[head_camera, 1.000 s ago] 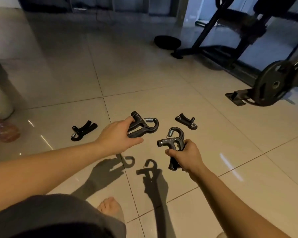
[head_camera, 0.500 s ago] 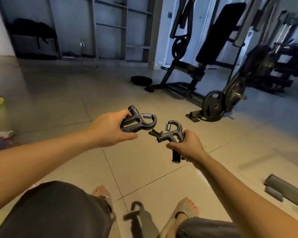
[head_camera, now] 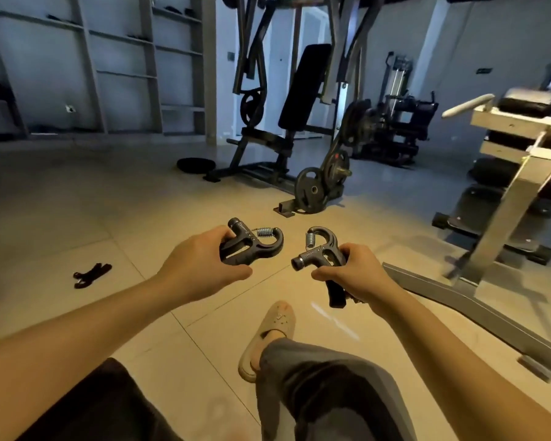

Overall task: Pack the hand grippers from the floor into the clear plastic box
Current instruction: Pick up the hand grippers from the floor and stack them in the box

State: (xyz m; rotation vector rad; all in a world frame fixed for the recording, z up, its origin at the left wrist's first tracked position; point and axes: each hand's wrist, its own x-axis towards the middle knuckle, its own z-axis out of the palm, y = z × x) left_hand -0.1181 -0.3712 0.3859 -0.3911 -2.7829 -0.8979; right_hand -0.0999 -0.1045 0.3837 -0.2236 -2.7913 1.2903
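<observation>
My left hand (head_camera: 201, 265) is closed around a black hand gripper (head_camera: 252, 246) with a metal spring, held above the tiled floor at the middle of the view. To its right, my right hand (head_camera: 353, 272) grips a second black hand gripper (head_camera: 322, 256), spring upward, one handle sticking out below the fist. A third hand gripper (head_camera: 91, 274) lies on the floor to the left, well apart from both hands. No clear plastic box is in view.
A weight bench machine (head_camera: 287, 122) with weight plates (head_camera: 310, 189) stands ahead. A white-framed bench (head_camera: 506, 192) and its long grey base bar (head_camera: 477, 316) lie to the right. Shelving (head_camera: 109, 68) lines the back wall. My legs and a shoe (head_camera: 268, 338) are below.
The view has swung up and to the right, away from the floor. Both hands still hold their grippers and have spread slightly apart. The gripper on the floor now lies far left.
</observation>
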